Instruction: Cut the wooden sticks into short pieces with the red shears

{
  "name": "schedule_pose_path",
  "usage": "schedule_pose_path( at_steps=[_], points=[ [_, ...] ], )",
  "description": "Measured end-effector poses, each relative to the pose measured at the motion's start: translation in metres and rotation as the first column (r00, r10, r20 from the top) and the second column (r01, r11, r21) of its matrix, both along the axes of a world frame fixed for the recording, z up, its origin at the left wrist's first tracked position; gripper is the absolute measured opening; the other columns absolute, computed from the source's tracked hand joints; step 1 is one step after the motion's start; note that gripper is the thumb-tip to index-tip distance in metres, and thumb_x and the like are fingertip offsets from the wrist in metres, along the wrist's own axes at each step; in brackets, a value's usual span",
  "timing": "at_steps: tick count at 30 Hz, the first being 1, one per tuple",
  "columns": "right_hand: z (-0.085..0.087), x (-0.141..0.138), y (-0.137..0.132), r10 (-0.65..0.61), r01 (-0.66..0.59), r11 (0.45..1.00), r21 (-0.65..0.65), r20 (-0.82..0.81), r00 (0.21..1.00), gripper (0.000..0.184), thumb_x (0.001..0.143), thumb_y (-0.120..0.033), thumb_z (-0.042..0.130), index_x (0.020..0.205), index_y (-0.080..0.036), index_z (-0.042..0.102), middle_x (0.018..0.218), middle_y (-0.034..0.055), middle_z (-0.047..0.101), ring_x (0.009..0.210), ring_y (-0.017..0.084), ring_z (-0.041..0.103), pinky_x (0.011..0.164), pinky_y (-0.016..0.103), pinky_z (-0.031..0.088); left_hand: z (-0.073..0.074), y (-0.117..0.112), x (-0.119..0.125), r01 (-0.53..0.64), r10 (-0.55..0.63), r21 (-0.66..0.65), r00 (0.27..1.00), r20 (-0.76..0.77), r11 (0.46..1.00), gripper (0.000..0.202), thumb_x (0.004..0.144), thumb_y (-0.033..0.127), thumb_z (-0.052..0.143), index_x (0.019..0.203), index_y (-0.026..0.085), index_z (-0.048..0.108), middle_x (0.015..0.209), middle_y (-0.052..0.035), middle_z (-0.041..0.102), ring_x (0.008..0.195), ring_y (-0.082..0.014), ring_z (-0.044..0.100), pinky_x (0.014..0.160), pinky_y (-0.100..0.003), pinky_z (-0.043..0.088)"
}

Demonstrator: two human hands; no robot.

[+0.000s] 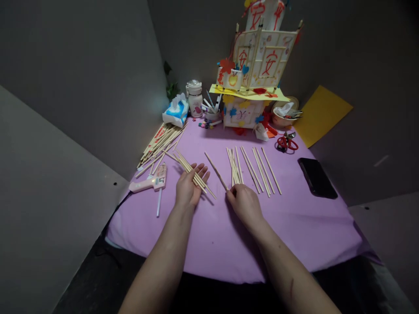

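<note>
In my left hand lies a small bundle of wooden sticks, with the thumb across them and the other fingers stretched out behind. My right hand pinches the near end of a single wooden stick, which slants away to the upper left. Beyond that hand, several more sticks lie on the purple cloth, some crossing. Further right are other sticks set out roughly side by side. The right fingertips are partly hidden by the back of the hand.
A pink glue gun and a stick pile lie left. At the back stand a tissue pack, a white jar and a decorated paper lantern. Red-handled scissors and a phone lie right on the cloth.
</note>
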State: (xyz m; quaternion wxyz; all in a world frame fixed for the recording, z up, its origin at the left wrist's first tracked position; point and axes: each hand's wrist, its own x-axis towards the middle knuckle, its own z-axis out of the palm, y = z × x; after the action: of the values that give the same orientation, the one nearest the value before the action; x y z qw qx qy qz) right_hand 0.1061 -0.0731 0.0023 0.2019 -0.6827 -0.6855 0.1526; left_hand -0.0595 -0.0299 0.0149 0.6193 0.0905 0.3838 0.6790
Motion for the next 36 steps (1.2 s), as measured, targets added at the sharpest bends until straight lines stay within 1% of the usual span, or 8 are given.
schedule_pose_path(
  at_steps=[3,5,11,19,26,29,32,36],
  points=[
    [0.005,0.007,0.0,-0.026,0.018,0.999,-0.036,-0.227,0.974,0.023,0.087,-0.027,0.054,0.067,-0.019,0.062,0.067,0.0038,0.066,0.063,0.016,0.057,0.061,0.027,0.036,-0.001,0.0,0.002,0.02,-0.02,-0.017,1.0,-0.01,1.0,0.016,0.082,0.002,0.054,0.094,0.012,0.057,0.09,-0.0111,0.07,0.085,-0.0201,0.071,0.093,-0.046,0.052],
    [0.006,0.01,0.0,-0.033,0.021,0.999,-0.043,-0.311,0.95,0.025,0.087,-0.028,0.053,0.066,-0.019,0.062,0.065,0.0022,0.065,0.062,0.015,0.056,0.062,0.026,0.036,-0.001,0.0,0.003,0.038,-0.038,-0.026,0.999,-0.018,0.999,0.016,0.082,0.003,0.055,0.094,0.012,0.057,0.09,-0.0111,0.07,0.084,-0.0199,0.071,0.092,-0.045,0.053],
    [0.003,0.007,0.001,-0.035,0.034,0.999,-0.008,-0.344,0.938,0.022,0.085,-0.029,0.056,0.065,-0.019,0.061,0.063,0.001,0.064,0.06,0.015,0.055,0.061,0.026,0.035,-0.003,0.001,0.004,0.037,-0.038,-0.022,0.999,-0.03,0.999,0.016,0.082,0.003,0.054,0.094,0.013,0.057,0.089,-0.0102,0.07,0.082,-0.0194,0.071,0.09,-0.044,0.054],
    [0.001,-0.001,-0.001,-0.069,0.078,0.996,0.043,-0.184,0.98,0.02,0.084,-0.028,0.057,0.066,-0.02,0.06,0.069,0.0037,0.066,0.064,0.016,0.056,0.061,0.027,0.034,-0.002,-0.001,0.005,0.043,-0.044,-0.018,0.999,-0.027,0.999,0.015,0.083,0.004,0.053,0.094,0.014,0.057,0.089,-0.0101,0.071,0.083,-0.0189,0.071,0.091,-0.044,0.054],
    [-0.003,-0.014,0.017,-0.087,0.087,0.993,0.075,0.0,0.996,0.023,0.086,-0.033,0.059,0.069,-0.019,0.063,0.073,0.0065,0.067,0.067,0.018,0.057,0.058,0.029,0.03,0.0,-0.002,0.004,0.053,-0.053,-0.012,0.998,-0.016,0.999,0.014,0.085,0.006,0.052,0.095,0.014,0.057,0.09,-0.0097,0.07,0.084,-0.0179,0.07,0.093,-0.044,0.053],
    [0.002,-0.007,0.019,-0.081,0.079,0.99,0.114,0.011,0.997,0.028,0.089,-0.039,0.057,0.07,-0.019,0.062,0.075,0.0066,0.066,0.07,0.019,0.057,0.06,0.029,0.032,-0.001,-0.001,0.003,0.049,-0.049,-0.011,0.999,-0.015,0.999,0.013,0.086,0.006,0.051,0.094,0.014,0.057,0.09,-0.0096,0.07,0.083,-0.0182,0.07,0.092,-0.044,0.054],
    [0.007,0.006,0.014,-0.123,0.118,0.977,0.177,0.018,0.992,0.027,0.092,-0.035,0.053,0.071,-0.02,0.061,0.077,0.0064,0.065,0.073,0.019,0.057,0.064,0.03,0.033,-0.001,-0.001,0.003,0.057,-0.057,0.001,0.998,-0.014,0.998,0.013,0.085,0.005,0.051,0.094,0.014,0.057,0.09,-0.01,0.07,0.082,-0.0186,0.071,0.091,-0.044,0.054],
    [0.005,0.009,0.005,-0.038,0.027,0.99,0.142,0.077,0.996,0.02,0.087,-0.032,0.059,0.071,-0.02,0.06,0.076,0.0065,0.064,0.074,0.02,0.056,0.064,0.03,0.034,0.0,-0.002,0.004,0.067,-0.067,0.005,0.998,-0.015,0.998,0.014,0.084,0.006,0.054,0.094,0.014,0.057,0.09,-0.0098,0.071,0.083,-0.0182,0.07,0.092,-0.044,0.053]
  ],
)
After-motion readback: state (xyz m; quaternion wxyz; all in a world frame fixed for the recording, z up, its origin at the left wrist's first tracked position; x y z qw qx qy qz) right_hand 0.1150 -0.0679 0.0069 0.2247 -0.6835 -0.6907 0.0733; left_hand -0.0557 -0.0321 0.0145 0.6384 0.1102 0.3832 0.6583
